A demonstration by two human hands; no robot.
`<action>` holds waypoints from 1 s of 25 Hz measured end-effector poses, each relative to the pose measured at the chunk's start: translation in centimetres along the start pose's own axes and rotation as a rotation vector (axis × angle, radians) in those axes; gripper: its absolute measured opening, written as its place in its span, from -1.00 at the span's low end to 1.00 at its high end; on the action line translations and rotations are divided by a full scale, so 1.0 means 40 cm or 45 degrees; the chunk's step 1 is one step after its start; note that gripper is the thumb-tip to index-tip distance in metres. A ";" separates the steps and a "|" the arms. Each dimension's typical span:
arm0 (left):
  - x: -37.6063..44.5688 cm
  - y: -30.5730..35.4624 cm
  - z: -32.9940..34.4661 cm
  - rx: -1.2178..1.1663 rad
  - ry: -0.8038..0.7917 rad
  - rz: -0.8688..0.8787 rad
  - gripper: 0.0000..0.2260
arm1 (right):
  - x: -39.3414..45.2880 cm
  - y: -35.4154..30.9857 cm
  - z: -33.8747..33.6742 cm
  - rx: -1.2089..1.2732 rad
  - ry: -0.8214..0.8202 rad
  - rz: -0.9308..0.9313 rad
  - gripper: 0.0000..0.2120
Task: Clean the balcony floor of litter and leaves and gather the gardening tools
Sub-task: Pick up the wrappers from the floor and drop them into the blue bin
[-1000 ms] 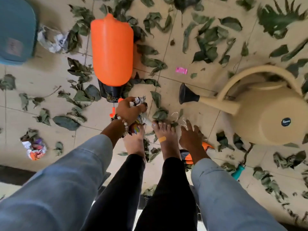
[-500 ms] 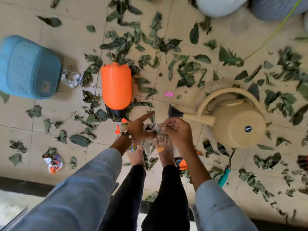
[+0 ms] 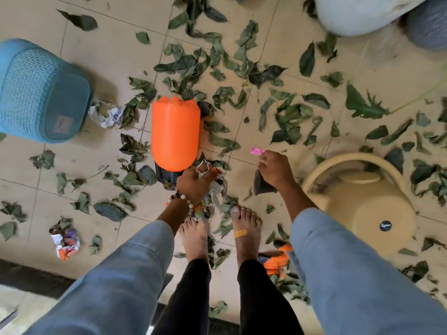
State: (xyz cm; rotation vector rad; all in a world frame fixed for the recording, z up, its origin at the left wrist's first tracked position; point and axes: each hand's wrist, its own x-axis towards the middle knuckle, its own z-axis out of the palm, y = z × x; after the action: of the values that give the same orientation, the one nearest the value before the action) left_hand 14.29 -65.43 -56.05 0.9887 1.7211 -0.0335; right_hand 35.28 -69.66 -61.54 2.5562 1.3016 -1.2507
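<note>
My left hand (image 3: 193, 183) grips a bunch of crumpled paper litter (image 3: 214, 192) just above my feet, beside the black cap of an orange spray bottle (image 3: 175, 136) that lies on the tiles. My right hand (image 3: 274, 170) reaches forward, and its curled fingertips pinch a small pink wrapper (image 3: 256, 151) at floor level. A beige watering can (image 3: 362, 209) stands to the right; my right hand partly hides its black spout head (image 3: 262, 186). Green leaves (image 3: 290, 117) cover the floor.
A blue woven basket (image 3: 41, 93) stands at the left with crumpled paper (image 3: 106, 114) beside it. More crumpled litter (image 3: 65, 243) lies lower left. An orange-handled tool (image 3: 278, 258) lies by my right foot. A white pot (image 3: 362, 13) and a grey pot (image 3: 428, 27) stand top right.
My right hand left the bunch in my left hand and moved forward-right to the pink wrapper. My left hand still grips the litter. The view shifted slightly.
</note>
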 end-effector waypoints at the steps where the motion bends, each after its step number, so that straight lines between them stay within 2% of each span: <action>1: 0.038 -0.026 0.003 -0.046 0.024 -0.011 -0.68 | 0.042 0.008 0.022 -0.133 -0.049 -0.031 -0.71; 5: 0.157 -0.097 0.019 -0.173 0.001 0.010 -0.74 | 0.169 0.016 0.101 -0.538 0.031 -0.180 -0.73; 8: 0.206 -0.142 0.036 -0.249 0.010 0.001 -0.52 | 0.220 0.016 0.146 -0.714 0.038 -0.271 -0.76; 10: 0.213 -0.160 0.047 -0.290 0.009 -0.006 -0.45 | 0.241 0.018 0.149 -0.745 -0.019 -0.330 -0.80; 12: 0.196 -0.155 0.042 -0.347 0.002 -0.029 -0.50 | 0.228 0.010 0.133 -0.523 0.003 -0.319 -0.83; 14: 0.159 -0.136 0.029 -0.378 0.014 -0.053 -0.51 | 0.177 -0.018 0.113 -0.082 0.058 -0.204 -0.86; 16: 0.098 -0.095 -0.002 -0.423 0.046 -0.091 -0.55 | 0.086 -0.069 0.075 0.375 0.002 -0.082 -0.91; 19: -0.043 0.016 -0.078 -0.542 -0.005 -0.079 -0.86 | -0.085 -0.190 -0.032 1.118 -0.189 0.154 -0.87; 21: -0.155 0.087 -0.128 -0.562 -0.069 -0.066 -0.82 | -0.196 -0.272 -0.115 1.251 -0.206 0.189 -0.82; 25: -0.393 0.197 -0.231 -0.519 -0.133 -0.019 -0.81 | -0.384 -0.400 -0.269 1.134 -0.224 0.113 -0.66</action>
State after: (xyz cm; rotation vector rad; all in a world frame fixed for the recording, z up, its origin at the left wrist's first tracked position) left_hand 12.82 -65.17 -36.24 0.6600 1.5580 0.2434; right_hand 26.17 -65.86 -38.95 2.8140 0.6493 -2.3717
